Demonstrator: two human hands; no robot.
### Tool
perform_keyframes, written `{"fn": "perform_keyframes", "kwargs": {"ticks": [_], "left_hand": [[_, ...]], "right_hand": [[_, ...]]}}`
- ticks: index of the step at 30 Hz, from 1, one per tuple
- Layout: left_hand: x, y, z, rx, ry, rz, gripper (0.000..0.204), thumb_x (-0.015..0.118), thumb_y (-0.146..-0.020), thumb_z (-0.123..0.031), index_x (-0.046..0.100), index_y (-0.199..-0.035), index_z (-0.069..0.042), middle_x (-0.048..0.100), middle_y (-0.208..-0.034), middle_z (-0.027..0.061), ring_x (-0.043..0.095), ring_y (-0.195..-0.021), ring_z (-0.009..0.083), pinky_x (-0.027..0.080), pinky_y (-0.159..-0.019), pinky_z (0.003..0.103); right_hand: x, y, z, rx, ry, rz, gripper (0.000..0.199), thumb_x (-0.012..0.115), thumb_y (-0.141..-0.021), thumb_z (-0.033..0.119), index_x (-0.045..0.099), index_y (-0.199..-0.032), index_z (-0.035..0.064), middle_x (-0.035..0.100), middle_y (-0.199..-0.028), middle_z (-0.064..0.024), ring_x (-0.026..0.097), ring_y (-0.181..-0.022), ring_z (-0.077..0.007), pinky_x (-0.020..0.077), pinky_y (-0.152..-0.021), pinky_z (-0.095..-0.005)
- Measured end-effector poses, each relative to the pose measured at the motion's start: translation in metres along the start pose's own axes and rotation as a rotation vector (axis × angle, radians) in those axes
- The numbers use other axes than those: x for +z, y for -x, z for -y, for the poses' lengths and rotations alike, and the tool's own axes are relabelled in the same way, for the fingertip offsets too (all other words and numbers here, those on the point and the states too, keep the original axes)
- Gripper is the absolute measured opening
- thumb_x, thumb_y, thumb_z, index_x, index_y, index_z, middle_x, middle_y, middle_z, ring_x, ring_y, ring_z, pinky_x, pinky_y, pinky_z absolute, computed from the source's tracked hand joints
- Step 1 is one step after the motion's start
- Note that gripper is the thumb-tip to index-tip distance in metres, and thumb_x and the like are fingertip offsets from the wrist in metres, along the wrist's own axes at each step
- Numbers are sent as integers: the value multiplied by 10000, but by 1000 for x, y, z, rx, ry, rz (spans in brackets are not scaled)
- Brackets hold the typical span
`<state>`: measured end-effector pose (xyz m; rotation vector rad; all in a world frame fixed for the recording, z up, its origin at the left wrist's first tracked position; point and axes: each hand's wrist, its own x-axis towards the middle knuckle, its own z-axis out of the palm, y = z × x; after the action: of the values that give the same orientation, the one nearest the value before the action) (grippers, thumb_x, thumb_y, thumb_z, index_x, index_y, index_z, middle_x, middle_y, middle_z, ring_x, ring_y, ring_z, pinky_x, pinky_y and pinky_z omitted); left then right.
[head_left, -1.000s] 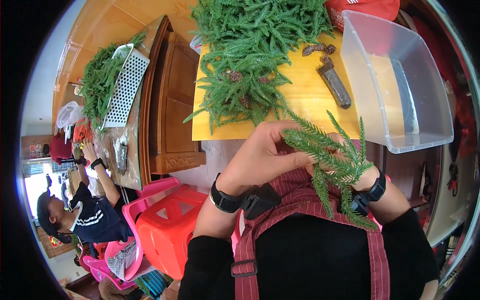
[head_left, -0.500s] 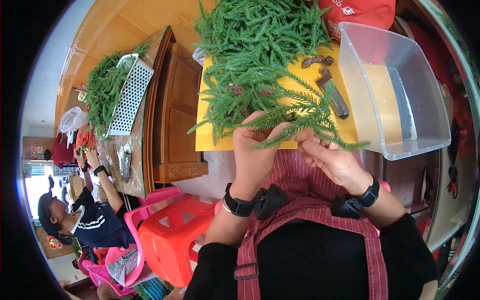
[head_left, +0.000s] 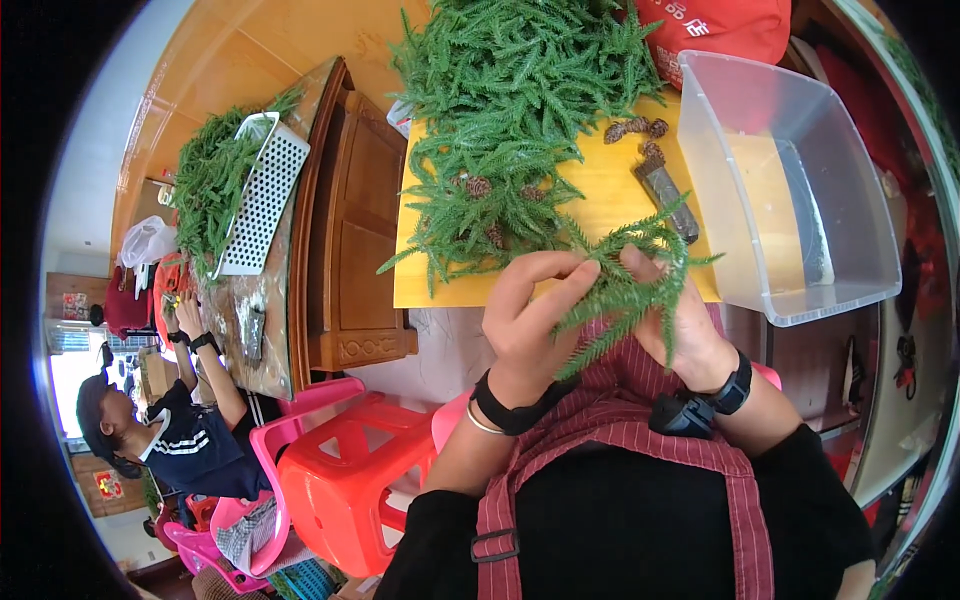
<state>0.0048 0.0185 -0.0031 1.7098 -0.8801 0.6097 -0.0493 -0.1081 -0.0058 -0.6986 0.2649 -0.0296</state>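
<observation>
Between my hands, just past the table's near edge, is a green artificial-looking pine sprig with several needle-covered shoots. My left hand pinches it near its base between thumb and fingers. My right hand closes on its right side; some of its fingers are hidden behind the needles. A smaller bunch of green sprigs lies left of my hands, with brown pine cones among it. Beyond it is a large heap of green sprigs. A dark, narrow bundle lies to the right, beside more pine cones.
A clear plastic bin stands at the table's right, near a red bag. At left are a wooden cabinet, a white perforated basket of greenery and a red stool. Another person works at the far left.
The sprig has come nearer to me and turned, its shoots now hanging downward. My left hand has moved right and lower; my right hand has turned upward behind the shoots.
</observation>
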Motion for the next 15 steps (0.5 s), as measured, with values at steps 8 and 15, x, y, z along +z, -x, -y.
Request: {"fn": "perform_keyframes", "kwargs": {"ticks": [8, 15], "left_hand": [[-3, -1, -1, 244, -140, 90, 273, 633, -612, -12, 651, -884, -37, 574, -890, 106, 576, -780, 248, 481, -644, 333], [-2, -6, -2, 353, -200, 100, 259, 620, -612, -17, 643, -870, -14, 572, -911, 97, 565, -767, 237, 484, -626, 321]], "right_hand": [[-6, -3, 15, 101, -56, 168, 141, 530, -878, 192, 531, -870, 52, 569, -860, -36, 566, -772, -124, 480, -670, -283], [-4, -4, 16, 73, 80, -1, 101, 534, -864, 135, 523, -835, 39, 580, -837, -56, 576, -713, -126, 483, -619, -256]]}}
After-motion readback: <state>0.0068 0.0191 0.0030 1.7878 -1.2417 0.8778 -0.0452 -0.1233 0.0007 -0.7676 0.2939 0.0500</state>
